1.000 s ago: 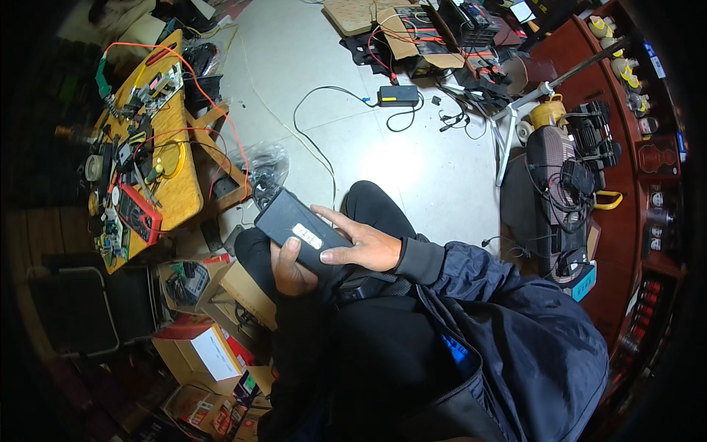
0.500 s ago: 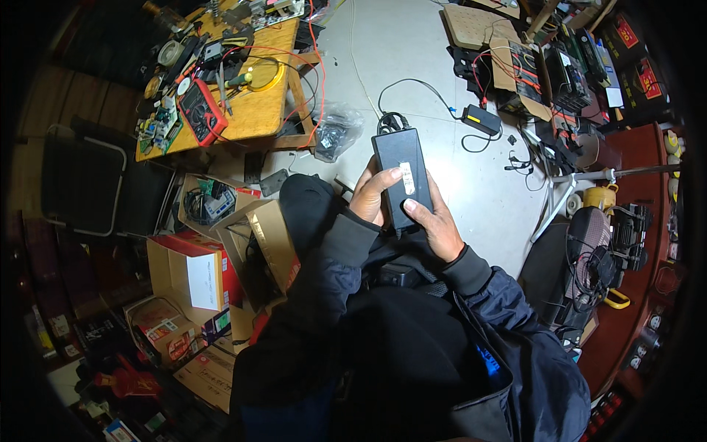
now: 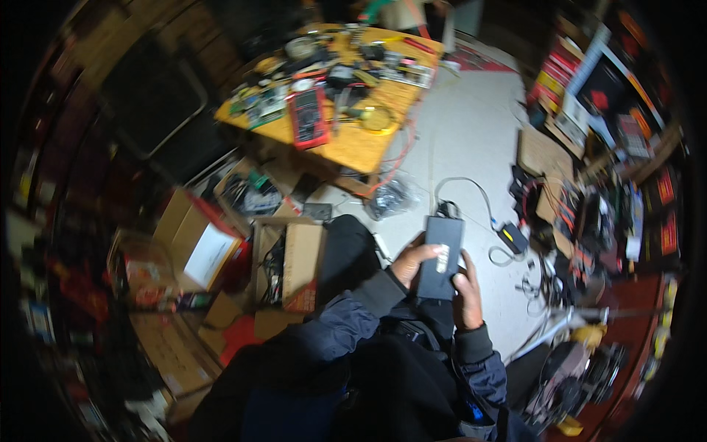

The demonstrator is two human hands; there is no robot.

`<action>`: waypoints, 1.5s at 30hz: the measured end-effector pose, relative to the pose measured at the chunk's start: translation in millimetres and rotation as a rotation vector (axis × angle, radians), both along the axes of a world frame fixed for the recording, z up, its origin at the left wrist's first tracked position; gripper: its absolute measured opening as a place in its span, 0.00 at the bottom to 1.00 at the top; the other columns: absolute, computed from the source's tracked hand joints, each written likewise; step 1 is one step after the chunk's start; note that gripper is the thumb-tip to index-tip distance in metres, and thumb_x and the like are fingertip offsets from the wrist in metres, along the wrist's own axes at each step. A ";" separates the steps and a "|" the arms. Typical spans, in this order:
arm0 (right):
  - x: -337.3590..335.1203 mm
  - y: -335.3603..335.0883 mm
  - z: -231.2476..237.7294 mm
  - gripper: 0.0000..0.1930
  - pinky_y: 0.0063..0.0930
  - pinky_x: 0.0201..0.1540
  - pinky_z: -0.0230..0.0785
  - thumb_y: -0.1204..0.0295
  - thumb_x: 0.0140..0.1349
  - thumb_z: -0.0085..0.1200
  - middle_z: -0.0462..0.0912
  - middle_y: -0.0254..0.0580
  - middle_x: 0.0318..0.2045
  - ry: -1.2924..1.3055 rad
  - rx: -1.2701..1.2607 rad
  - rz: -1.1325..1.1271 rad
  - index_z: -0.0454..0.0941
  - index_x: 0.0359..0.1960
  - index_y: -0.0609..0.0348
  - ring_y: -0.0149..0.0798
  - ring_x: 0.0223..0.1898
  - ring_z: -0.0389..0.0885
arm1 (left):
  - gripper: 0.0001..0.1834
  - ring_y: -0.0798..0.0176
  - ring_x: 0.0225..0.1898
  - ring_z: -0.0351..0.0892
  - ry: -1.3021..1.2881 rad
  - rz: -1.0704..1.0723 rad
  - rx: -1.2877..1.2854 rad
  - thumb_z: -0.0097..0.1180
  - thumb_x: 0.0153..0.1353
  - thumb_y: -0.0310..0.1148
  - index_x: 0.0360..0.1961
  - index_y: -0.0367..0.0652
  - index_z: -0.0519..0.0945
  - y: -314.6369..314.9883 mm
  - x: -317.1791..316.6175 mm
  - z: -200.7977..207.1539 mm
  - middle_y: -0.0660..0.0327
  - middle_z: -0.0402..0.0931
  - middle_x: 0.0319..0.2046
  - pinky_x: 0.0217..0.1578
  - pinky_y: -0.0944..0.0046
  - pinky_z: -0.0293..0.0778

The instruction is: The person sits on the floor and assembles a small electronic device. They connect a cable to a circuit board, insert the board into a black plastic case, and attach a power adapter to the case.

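Between my two hands is a black rectangular power adapter (image 3: 436, 276) with a pale label on its upper face. My left hand (image 3: 410, 264) grips its left side, the thumb lying across the label. On the right edge, my right hand (image 3: 468, 293) is closed about the lower part of the adapter, its thumb at the edge. A bundle of black cable (image 3: 447, 208) sits at the adapter's far end. From there a lead runs over the floor toward a smaller black adapter (image 3: 512, 237) with a yellow label.
A wooden table (image 3: 346, 151) at the upper left bears a red multimeter (image 3: 309, 118) and cluttered parts. Open cardboard boxes (image 3: 303, 254) stand left of my knee. A clear plastic bag (image 3: 391, 197) lies by the table leg. At right are piled electronics and a metal stand (image 3: 541, 335).
The view has swung, so the table and boxes appear farther right and lower, with more of the far floor showing. Both hands still hold the adapter; the picture is blurrier.
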State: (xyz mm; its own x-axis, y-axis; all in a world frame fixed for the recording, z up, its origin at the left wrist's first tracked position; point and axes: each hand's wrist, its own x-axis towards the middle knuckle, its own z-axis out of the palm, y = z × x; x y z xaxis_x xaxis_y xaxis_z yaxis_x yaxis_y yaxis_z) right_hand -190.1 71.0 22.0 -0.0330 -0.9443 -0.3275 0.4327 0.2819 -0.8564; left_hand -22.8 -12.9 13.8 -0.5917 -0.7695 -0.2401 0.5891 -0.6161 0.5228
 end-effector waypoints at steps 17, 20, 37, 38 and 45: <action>6.4 -22.0 -23.5 0.33 0.39 0.56 0.80 0.59 0.59 0.60 0.84 0.53 0.51 -0.229 0.121 0.126 0.72 0.62 0.69 0.48 0.51 0.86 | 0.37 0.58 0.60 0.73 -0.359 0.121 -0.332 0.67 0.66 0.51 0.65 0.36 0.71 20.9 14.2 6.0 0.53 0.77 0.55 0.63 0.58 0.68; 10.8 -24.3 -20.0 0.34 0.39 0.56 0.79 0.58 0.60 0.61 0.83 0.52 0.51 -0.240 0.091 0.160 0.71 0.63 0.68 0.47 0.50 0.86 | 0.37 0.58 0.60 0.74 -0.328 0.134 -0.359 0.66 0.66 0.52 0.65 0.35 0.71 20.8 17.1 2.0 0.52 0.77 0.56 0.64 0.58 0.67; 19.1 -23.2 13.6 0.29 0.31 0.52 0.76 0.70 0.65 0.60 0.81 0.44 0.49 -0.250 0.037 0.099 0.68 0.66 0.64 0.36 0.49 0.82 | 0.32 0.52 0.63 0.71 -0.775 0.050 -0.879 0.62 0.70 0.49 0.61 0.31 0.76 0.5 22.4 25.8 0.45 0.74 0.60 0.63 0.56 0.69; 18.1 -23.3 13.9 0.29 0.31 0.52 0.76 0.70 0.64 0.60 0.81 0.44 0.49 -0.289 0.040 0.088 0.68 0.66 0.64 0.36 0.49 0.82 | 0.34 0.50 0.65 0.69 -0.765 0.065 -0.849 0.62 0.69 0.50 0.63 0.31 0.75 0.5 19.9 25.6 0.44 0.72 0.62 0.64 0.56 0.67; 8.6 -25.4 13.8 0.29 0.34 0.55 0.77 0.73 0.63 0.57 0.80 0.45 0.51 -0.303 -0.009 -0.026 0.68 0.66 0.63 0.39 0.50 0.82 | 0.38 0.49 0.66 0.72 -0.767 0.117 -0.842 0.64 0.69 0.51 0.69 0.32 0.72 20.6 10.8 27.9 0.43 0.69 0.66 0.65 0.56 0.68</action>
